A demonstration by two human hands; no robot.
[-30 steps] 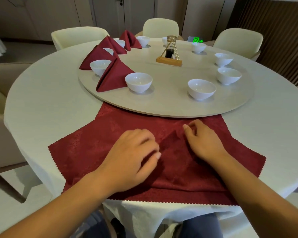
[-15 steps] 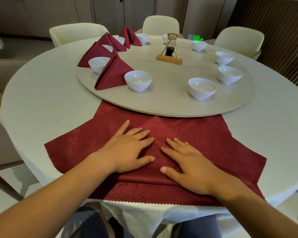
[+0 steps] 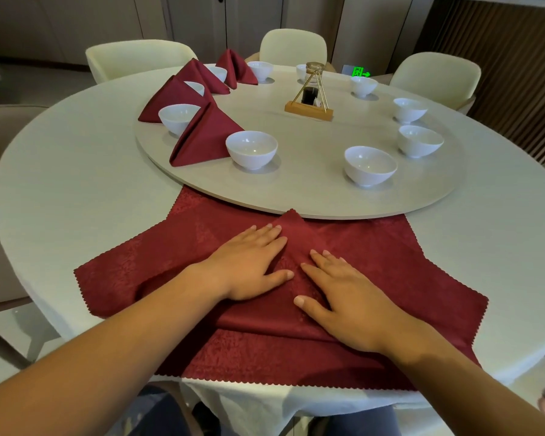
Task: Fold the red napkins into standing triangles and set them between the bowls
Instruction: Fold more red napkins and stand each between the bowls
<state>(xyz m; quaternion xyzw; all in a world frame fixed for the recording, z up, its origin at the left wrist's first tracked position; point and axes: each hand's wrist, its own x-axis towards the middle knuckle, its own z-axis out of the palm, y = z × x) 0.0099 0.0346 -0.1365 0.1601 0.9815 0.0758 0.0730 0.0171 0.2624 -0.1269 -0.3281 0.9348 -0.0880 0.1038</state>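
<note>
Pressing the folded red napkin (image 3: 296, 237), left hand (image 3: 249, 265) and right hand (image 3: 353, 306), fingers (image 3: 266, 236) straight; white bowls (image 3: 251, 149) beyond.

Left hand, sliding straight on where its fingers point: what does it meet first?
The left hand would likely slide off the folded red napkin into the turntable rim.

A single head-worn wide-angle view looks forward and down across the round desk (image 3: 76, 190) from its near edge. The left hand (image 3: 249, 265) and right hand (image 3: 353, 306) lie close below the lens at lower centre, forearms entering from the bottom corners. The turntable (image 3: 312, 184) fills mid-frame; chairs (image 3: 293, 45) and a slatted wall (image 3: 510, 73) sit far off along the top. Straight edges bow near the frame borders.
</note>
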